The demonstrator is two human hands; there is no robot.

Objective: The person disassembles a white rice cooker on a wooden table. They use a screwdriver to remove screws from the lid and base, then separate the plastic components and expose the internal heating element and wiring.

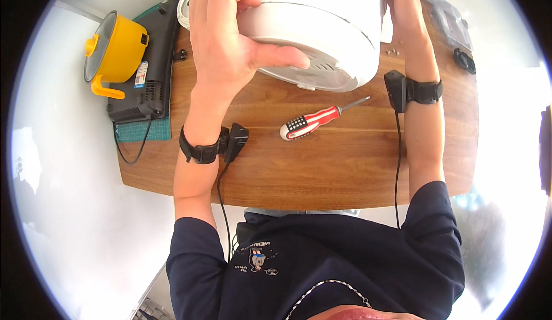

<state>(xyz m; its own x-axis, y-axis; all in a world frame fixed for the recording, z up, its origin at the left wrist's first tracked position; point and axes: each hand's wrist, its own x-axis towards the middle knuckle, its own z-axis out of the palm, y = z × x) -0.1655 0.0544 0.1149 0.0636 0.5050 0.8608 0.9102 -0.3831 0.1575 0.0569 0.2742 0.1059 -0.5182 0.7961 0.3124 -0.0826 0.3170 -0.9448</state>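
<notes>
A white rice cooker [322, 24] is tilted at the far side of the table, its vented base turned partly toward me. My left hand [221, 44] grips its left side, the thumb stretched across the edge of the base. On the far right side of the cooker, my right hand [404, 4] is closed against the body, with its fingertips partly hidden. A screwdriver [313, 121] with a red, white and black handle lies on the wood below the cooker, its shaft pointing up and right. Several small screws [393, 51] lie near my right wrist.
At the left, a yellow pot [121, 47] with a glass lid rests on a black vented appliance [129, 104], over a green mat [155, 130]. A clear plastic box [451, 21] and a black object [464, 61] sit at the table's right edge. Cables trail from both wrist straps.
</notes>
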